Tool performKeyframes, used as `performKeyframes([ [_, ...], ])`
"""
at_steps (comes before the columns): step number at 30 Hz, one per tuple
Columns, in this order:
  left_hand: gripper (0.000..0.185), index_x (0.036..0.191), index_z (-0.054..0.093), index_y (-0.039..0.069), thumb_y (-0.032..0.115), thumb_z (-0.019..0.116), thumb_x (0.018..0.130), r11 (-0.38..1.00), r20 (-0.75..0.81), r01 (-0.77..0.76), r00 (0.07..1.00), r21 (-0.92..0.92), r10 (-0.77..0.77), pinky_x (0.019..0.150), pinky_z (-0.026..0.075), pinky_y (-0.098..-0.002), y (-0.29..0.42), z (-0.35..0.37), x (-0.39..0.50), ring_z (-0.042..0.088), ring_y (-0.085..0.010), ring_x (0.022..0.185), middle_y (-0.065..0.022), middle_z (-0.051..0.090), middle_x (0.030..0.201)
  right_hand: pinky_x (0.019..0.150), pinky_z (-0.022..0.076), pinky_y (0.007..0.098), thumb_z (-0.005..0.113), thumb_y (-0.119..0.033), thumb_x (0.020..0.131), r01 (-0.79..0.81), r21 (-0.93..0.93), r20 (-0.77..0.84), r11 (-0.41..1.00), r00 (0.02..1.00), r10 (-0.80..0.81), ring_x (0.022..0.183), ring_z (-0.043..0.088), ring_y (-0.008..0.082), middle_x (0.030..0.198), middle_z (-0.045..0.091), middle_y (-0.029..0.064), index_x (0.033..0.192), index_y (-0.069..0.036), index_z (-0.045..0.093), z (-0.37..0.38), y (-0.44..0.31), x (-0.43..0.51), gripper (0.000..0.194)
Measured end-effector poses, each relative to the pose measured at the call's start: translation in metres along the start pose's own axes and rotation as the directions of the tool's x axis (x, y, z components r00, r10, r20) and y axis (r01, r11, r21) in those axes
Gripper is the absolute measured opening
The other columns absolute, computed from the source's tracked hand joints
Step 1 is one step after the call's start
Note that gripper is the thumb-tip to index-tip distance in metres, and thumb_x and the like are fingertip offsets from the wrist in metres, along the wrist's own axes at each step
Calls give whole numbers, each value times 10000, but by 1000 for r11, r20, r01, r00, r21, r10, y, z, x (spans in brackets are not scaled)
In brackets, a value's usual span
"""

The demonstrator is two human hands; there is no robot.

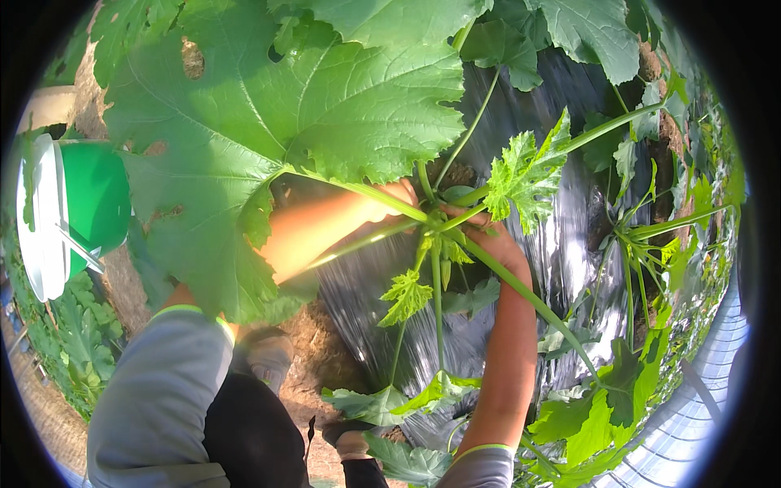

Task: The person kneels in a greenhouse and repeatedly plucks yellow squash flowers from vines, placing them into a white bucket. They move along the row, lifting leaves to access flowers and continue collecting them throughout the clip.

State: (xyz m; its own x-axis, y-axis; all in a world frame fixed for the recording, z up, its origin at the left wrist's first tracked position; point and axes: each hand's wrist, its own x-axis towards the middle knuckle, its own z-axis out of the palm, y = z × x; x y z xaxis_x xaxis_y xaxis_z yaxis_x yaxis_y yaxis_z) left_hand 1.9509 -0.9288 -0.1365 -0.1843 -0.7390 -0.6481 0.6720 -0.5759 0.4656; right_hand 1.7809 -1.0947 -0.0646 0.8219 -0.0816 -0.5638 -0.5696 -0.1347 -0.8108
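Observation:
A squash plant, probably zucchini, spreads its thick leaf stalks from a crown [434, 222] in front of me. My left hand [399, 194] reaches in from the left, under a stalk and a large, holed leaf [366, 104]; its fingertips are near the crown, partly hidden. From the lower right my right hand [491, 235] comes up to the other side of the crown. Its fingers are among the stalk bases, touching or very close to them, and what they hold is hidden. A small young leaf [518, 174] stands above that hand, and a slender bud [446, 274] hangs below the crown.
At the left is a green bucket [94, 201] with a white rim and handle. Shiny dark plastic mulch [366, 287] covers the bed, beside bare soil [326, 348]. Another squash plant [625, 232] grows at the right. My shoe [271, 360] stands on the soil.

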Motion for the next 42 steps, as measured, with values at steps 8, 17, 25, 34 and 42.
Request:
performKeyframes([
  [8, 60, 786, 617, -38, 16, 639, 777, 996, -30, 43, 999, 84, -40, 574, 531, -278, -1, 6, 6, 638, -176, 648, -113, 633, 734, 837, 489, 313, 637, -36, 828, -10, -236, -56, 972, 998, -3, 957, 632, 194, 1013, 681, 64, 1073, -115, 682, 2, -16, 5, 261],
  [17, 128, 914, 602, -36, 58, 526, 874, 922, -375, 72, 923, 380, 83, 645, 540, -324, 9, 14, 2, 633, -205, 706, -113, 626, 800, 742, 499, 319, 649, -86, 825, 91, -376, -156, 922, 975, -160, 821, 653, 223, 891, 678, 122, 1026, -98, 681, 6, 16, 7, 204],
  [25, 217, 1103, 510, -30, 73, 462, 918, 911, -328, 162, 944, 379, -32, 794, 545, -382, 65, -9, -81, 623, -280, 827, -148, 595, 935, 774, 502, 316, 604, -55, 855, -172, -200, -671, 965, 741, -7, 846, 646, 219, 910, 649, 147, 1002, 8, 604, 25, 39, -82, 160],
  [34, 296, 1119, 533, -1, 2, 511, 824, -272, -72, 258, 835, 927, 546, 855, 487, -407, 98, 21, -331, 589, -337, 922, -138, 586, 983, 839, 535, 367, 538, -142, 940, 570, 258, -906, 780, 422, -9, 873, 629, 241, 982, 606, 190, 1032, 20, 497, 170, -104, -156, 191],
  [42, 361, 1223, 523, 59, 46, 516, 863, -270, 149, 891, 230, 366, 962, 890, 440, -413, 73, -58, -600, 563, -347, 1021, -165, 601, 1105, 712, 520, 362, 519, 10, 843, 916, -145, -422, 375, 286, -861, 804, 654, 300, 1007, 600, 211, 1086, 64, 483, 275, -379, -36, 251],
])
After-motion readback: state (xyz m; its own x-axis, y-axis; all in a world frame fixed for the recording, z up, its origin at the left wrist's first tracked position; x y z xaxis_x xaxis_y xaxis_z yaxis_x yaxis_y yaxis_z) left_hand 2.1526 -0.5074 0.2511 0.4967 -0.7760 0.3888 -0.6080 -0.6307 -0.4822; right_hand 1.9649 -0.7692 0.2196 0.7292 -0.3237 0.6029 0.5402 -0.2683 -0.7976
